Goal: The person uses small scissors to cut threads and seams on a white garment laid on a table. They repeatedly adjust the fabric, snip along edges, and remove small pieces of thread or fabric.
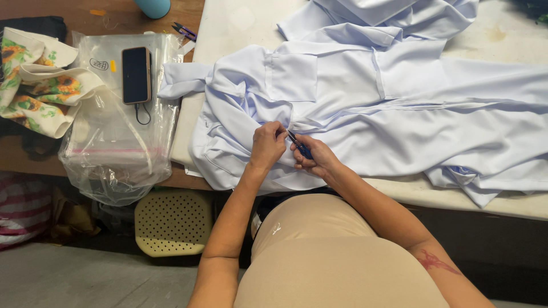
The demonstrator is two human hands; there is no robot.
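- The pale blue garment (365,102) lies spread over the white padded bench (228,28), with its near edge hanging a little over the front of the bench. Both hands meet at this near edge, just below the chest pocket (294,77).
- The left hand (267,145) rests on the cloth with the fingers curled down; its grip is closed and pinches a fold of the garment.
- The right hand (317,157) is just beside the left one, nearly touching it. Its grip is closed around small thread snips (299,145) with a dark blue handle, and the tip points to the cloth between the two hands.
- To the left of the garment, on a brown wooden table, there is a floral sunflower cloth (34,80), then a clear plastic bag (114,131) with a black phone (136,75) lying on top, a cable coming out of it.
- At the far edge, a second pair of snips (184,30) lies near a teal cup (153,7).
- Under the bench stands a cream perforated stool (171,222) on a grey floor (74,279).
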